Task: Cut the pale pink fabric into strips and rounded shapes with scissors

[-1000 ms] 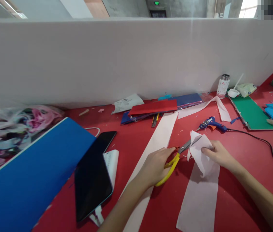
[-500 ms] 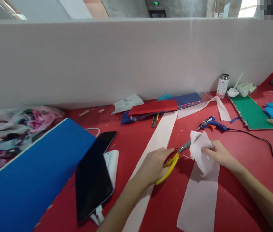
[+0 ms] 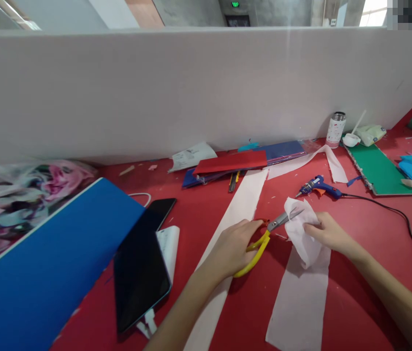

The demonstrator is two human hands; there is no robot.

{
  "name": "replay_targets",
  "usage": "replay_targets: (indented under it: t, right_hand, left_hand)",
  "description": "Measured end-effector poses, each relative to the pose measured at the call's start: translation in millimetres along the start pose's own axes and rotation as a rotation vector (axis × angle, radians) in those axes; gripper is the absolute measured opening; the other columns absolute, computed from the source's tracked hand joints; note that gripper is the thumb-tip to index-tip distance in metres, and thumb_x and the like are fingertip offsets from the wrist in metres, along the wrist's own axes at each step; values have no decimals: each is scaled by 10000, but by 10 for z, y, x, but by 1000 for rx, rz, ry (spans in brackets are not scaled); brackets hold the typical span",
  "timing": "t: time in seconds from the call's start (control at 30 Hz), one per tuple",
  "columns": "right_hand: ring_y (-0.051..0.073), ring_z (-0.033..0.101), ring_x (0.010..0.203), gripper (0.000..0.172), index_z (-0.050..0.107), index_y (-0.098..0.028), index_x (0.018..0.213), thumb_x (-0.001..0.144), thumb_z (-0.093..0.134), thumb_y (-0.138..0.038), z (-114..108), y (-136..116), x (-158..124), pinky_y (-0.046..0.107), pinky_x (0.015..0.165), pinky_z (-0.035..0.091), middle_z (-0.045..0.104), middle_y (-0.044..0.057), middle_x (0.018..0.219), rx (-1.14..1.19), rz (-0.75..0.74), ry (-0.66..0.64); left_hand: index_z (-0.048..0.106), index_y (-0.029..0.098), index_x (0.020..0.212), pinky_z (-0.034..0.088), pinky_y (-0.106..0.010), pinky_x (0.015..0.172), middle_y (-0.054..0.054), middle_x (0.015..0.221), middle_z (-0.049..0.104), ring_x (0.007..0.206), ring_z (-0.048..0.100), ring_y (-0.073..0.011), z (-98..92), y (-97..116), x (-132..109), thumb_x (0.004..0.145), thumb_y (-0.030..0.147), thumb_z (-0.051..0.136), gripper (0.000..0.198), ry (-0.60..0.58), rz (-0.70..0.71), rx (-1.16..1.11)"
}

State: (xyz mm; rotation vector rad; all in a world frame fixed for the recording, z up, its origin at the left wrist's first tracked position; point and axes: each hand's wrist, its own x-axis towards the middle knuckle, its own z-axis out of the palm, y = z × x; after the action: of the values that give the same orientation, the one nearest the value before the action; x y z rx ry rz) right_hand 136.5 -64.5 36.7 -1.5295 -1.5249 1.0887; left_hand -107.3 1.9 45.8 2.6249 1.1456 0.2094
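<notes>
Got a flat blue board (image 3: 56, 253) lying far left, then a black-screened tablet (image 3: 142, 287). The left hand (image 3: 233, 248) is wrapping its fingers round yellow-and-red-handled metal scissors (image 3: 260, 252), blades overlapping a thin crumpled pale-pink sheet (image 3: 299, 239). The right hand (image 3: 328, 233) is pinching that sheet above a flat pale-pink strip (image 3: 297, 307) on the red table (image 3: 381, 234); can't tell if they're joined.

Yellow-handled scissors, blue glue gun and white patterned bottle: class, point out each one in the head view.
Yellow-handled scissors (image 3: 273, 224): head view, on the metal around the pivot.
Blue glue gun (image 3: 316, 184): head view, on the body.
White patterned bottle (image 3: 335, 131): head view, mid-side, below the lid.
</notes>
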Motion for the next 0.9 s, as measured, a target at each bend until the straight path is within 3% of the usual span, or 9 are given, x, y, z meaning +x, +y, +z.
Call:
replay_targets:
  t: [0.33,0.7,0.9]
  right_hand:
    - [88,315,549,148,371,-196,632,736,446,-270,20,-10,-17,223,490,243,298,-52,591,1,0,-45]
    - [77,287,533,209,285,-207,588,723,444,-220,56,-28,-28,217,482,232,277,-56,573,-37,-36,-67]
    - [85,316,544,171,332,-204,607,727,447,-243,57,-15,-28,226,494,240,317,-56,581,-29,-27,-74]
  left_hand:
    - [545,194,1151,471,-340,764,-96,1029,652,903,613,-246,-27,33,1,804,262,505,356,-21,-10,-7]
    - [559,186,1150,467,-381,842,-118,1112,657,986,595,-259,-31,54,10,763,209,527,389,0,30,-95]
    - [595,177,1070,467,-367,781,-106,1003,682,902,595,-253,-19,38,20,782,234,509,306,-14,55,-86]
